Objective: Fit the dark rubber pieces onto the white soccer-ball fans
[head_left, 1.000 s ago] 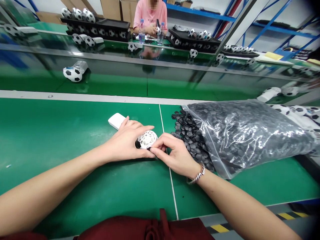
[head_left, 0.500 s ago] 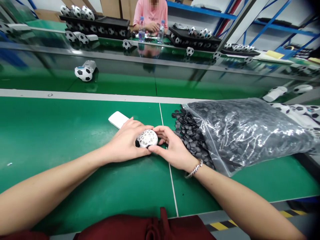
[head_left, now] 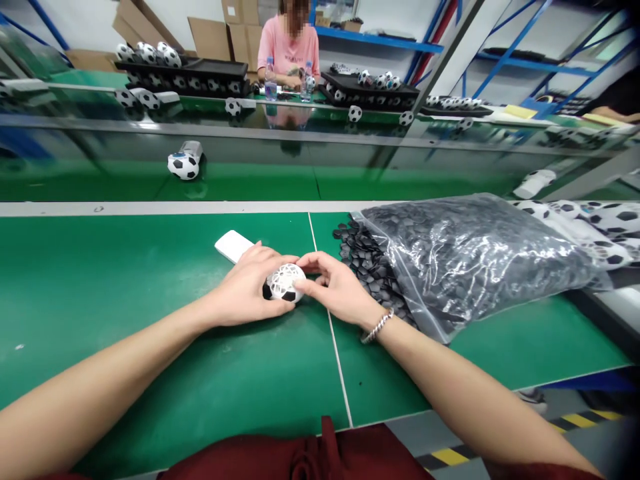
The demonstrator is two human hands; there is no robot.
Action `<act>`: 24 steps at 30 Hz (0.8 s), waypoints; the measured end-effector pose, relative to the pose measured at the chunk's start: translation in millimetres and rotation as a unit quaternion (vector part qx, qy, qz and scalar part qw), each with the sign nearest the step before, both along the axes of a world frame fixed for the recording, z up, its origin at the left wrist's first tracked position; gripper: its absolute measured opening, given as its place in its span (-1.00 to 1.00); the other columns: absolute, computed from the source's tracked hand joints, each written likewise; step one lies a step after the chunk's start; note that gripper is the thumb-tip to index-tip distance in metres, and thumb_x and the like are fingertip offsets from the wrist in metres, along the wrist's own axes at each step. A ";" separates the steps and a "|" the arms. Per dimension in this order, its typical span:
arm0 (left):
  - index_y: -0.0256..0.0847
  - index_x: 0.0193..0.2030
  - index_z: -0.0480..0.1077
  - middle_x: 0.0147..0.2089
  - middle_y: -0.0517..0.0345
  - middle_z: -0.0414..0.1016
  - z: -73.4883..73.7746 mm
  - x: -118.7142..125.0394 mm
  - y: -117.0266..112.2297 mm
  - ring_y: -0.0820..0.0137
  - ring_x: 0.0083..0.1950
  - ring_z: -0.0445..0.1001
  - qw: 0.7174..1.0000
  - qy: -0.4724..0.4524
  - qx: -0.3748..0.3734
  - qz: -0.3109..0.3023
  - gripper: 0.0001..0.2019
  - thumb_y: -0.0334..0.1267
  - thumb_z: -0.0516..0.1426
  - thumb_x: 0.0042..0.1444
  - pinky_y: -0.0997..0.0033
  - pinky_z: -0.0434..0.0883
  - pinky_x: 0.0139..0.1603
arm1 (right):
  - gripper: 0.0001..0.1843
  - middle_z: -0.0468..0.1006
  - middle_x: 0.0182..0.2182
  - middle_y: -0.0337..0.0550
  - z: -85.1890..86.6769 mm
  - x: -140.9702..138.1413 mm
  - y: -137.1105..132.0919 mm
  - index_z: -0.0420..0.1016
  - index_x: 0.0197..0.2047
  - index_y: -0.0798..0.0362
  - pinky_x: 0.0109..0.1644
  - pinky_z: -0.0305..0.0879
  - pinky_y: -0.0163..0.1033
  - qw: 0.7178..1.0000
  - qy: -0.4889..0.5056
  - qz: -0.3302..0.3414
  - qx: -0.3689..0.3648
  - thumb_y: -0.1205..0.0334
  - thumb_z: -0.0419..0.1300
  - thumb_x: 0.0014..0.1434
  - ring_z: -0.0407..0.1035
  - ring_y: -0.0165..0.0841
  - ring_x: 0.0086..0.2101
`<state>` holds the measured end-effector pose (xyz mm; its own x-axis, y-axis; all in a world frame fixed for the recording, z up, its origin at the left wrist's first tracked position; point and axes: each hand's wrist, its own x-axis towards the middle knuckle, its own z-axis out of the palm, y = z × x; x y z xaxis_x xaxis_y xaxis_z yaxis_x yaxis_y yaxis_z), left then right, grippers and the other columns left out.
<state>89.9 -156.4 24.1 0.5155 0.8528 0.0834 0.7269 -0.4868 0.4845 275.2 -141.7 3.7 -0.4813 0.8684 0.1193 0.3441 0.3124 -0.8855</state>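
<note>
Both hands hold one small white ball-shaped shell (head_left: 285,282) near the middle of the frame, low on the green table (head_left: 125,280). The left hand (head_left: 245,293) wraps around its left side and keeps it pressed down on the table. The right hand (head_left: 333,290) pinches its right edge with thumb and fingertips, closed tight on the shell. The shell has a white net pattern on top, and a few black patches already show on its lower side. It looks like the step of pushing little black pieces into the holes of the shell, and I think it is only partly filled. The next move would need the right hand to let go, pick one black piece from the pile close by, and line it up with an open hole while the left hand keeps the shell from rolling. A clear plastic bag (head_left: 480,253) lies on its side to the right of the hands, stuffed with small black pieces. Some black pieces (head_left: 365,257) have spilled out of its open mouth onto the table, just beside the right hand. A flat white part (head_left: 233,245) lies just above the left hand. In the upper part of the frame, black trays (head_left: 200,70) hold finished black-and-white balls, and a person in a pink shirt (head_left: 287,50) sits behind them.
</note>
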 end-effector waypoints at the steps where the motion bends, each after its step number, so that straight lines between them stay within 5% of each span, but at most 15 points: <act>1: -0.19 0.10 0.21 -0.10 0.05 0.37 -1.0 0.3 0.1 0.21 0.01 0.27 1.000 0.001 0.002 -0.003 -0.37 0.01 0.18 -0.12 -0.05 -0.10 0.23 | -0.78 0.42 -0.23 -0.17 2.0 4.4 2.6 0.33 -0.21 0.04 -0.31 0.29 -0.30 0.999 -0.034 -0.011 0.036 0.15 0.16 0.06 0.33 -0.40 -0.27; 4: -0.19 0.09 0.22 -0.06 0.01 0.37 -3.1 0.1 -0.1 0.18 0.05 0.26 1.000 0.003 0.011 -0.004 -0.30 0.10 0.20 -0.19 -0.07 -0.15 0.25 | -0.86 0.40 -0.32 -0.14 6.2 19.4 8.8 0.41 -0.32 0.04 -0.13 0.25 -0.15 0.970 -0.191 -0.055 0.142 0.17 0.18 0.05 0.29 -0.31 -0.23; 8: -0.13 0.15 0.15 0.13 -0.01 0.27 0.0 -3.1 -3.2 0.12 0.26 0.02 0.999 0.013 -0.021 -0.033 -0.36 -0.05 0.19 -0.09 -0.10 -0.20 0.25 | -0.90 0.42 -0.34 -0.11 5.6 30.6 11.5 0.45 -0.32 0.03 -0.19 0.26 -0.13 0.930 -0.332 -0.066 0.142 0.22 0.17 0.06 0.30 -0.23 -0.23; 11: -0.09 0.20 0.05 0.22 0.04 0.16 2.3 -2.5 -7.9 0.14 0.34 -0.21 0.997 0.024 -0.051 -0.045 -0.36 -0.18 0.16 -0.03 -0.13 -0.22 0.25 | -0.90 0.43 -0.35 -0.13 5.5 30.0 11.0 0.46 -0.32 0.04 -0.25 0.26 -0.19 0.928 -0.347 -0.054 0.127 0.26 0.13 0.10 0.34 -0.30 -0.32; 15: -0.14 0.17 0.10 0.24 0.01 0.13 -1.4 3.4 -12.1 0.08 0.34 -0.25 0.999 0.004 -0.042 -0.002 -0.39 -0.11 0.16 -0.04 -0.18 -0.27 0.24 | -0.88 0.46 -0.34 -0.09 9.3 29.3 9.8 0.47 -0.30 0.07 -0.23 0.27 -0.19 0.926 -0.354 -0.044 0.127 0.29 0.11 0.12 0.36 -0.30 -0.32; 18: -0.13 0.14 0.12 0.21 0.04 0.17 -4.3 3.1 -10.7 0.11 0.34 -0.24 0.998 -0.019 -0.051 -0.033 -0.46 -0.21 0.14 -0.02 -0.19 -0.31 0.24 | -0.84 0.46 -0.30 -0.06 12.1 31.9 8.8 0.47 -0.25 0.07 -0.20 0.27 -0.19 0.921 -0.365 -0.032 0.130 0.34 0.09 0.12 0.36 -0.28 -0.26; 24: -0.11 0.18 0.06 0.33 0.03 -0.16 -3.5 -5.3 -6.5 0.14 0.35 -0.30 0.993 -0.048 -0.086 -0.067 -0.38 -0.37 0.12 -0.07 -0.05 -0.04 0.25 | -0.82 0.44 -0.30 -0.10 7.4 29.5 7.4 0.47 -0.23 0.07 -0.16 0.28 -0.21 0.938 -0.306 -0.040 0.157 0.23 0.10 0.14 0.33 -0.31 -0.24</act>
<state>84.6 -162.9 20.6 0.6216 0.7833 -0.0032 0.6081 -0.4800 0.6323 304.7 -134.3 11.1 -0.4784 0.8728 0.0968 0.7913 0.4763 -0.3834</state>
